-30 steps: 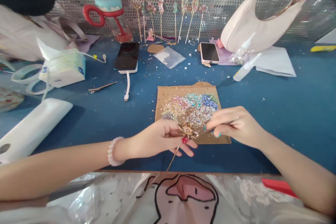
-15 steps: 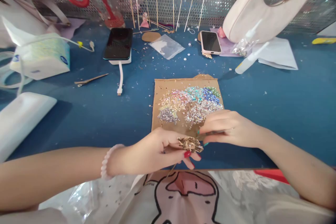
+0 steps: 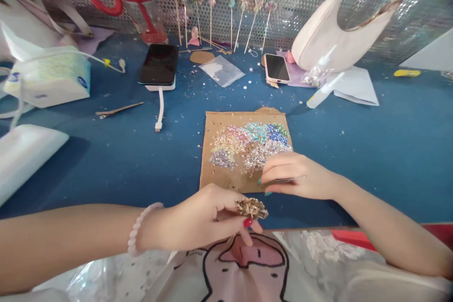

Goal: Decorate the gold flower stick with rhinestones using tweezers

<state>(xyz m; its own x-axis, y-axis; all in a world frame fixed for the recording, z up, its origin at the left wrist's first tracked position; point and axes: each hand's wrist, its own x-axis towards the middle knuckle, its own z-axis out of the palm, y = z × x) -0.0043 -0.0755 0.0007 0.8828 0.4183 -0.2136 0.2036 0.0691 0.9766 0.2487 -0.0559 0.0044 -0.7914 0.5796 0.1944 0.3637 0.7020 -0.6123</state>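
Note:
My left hand (image 3: pixel 215 217), with a pink bead bracelet (image 3: pixel 136 226) at its wrist, pinches a gold filigree ornament (image 3: pixel 252 208) between thumb and fingers at the table's near edge. Small shiny bits show on the ornament's face. To its upper right, my right hand (image 3: pixel 293 174) is closed on slim metal tweezers (image 3: pixel 283 180), whose tips are hard to make out. This hand is over the lower right corner of a cardboard sheet (image 3: pixel 215 181). Small rhinestones (image 3: pixel 267 151) lie on the sheet in patches of silver, yellow, pink, turquoise, blue and green.
Behind the cardboard lie a clear plastic bag (image 3: pixel 222 71), a pink-cased phone (image 3: pixel 277 68) and a white glue bottle (image 3: pixel 323 92). A black phone (image 3: pixel 159 63) on a power bank, a hair clip (image 3: pixel 119 110) and a tissue pack (image 3: pixel 49 78) are left. Decorated sticks (image 3: pixel 210 19) stand at the back.
My right hand with the tweezers has drawn slightly away from the ornament, widening the gap. The left hand still holds the ornament. The whole view has shifted a little.

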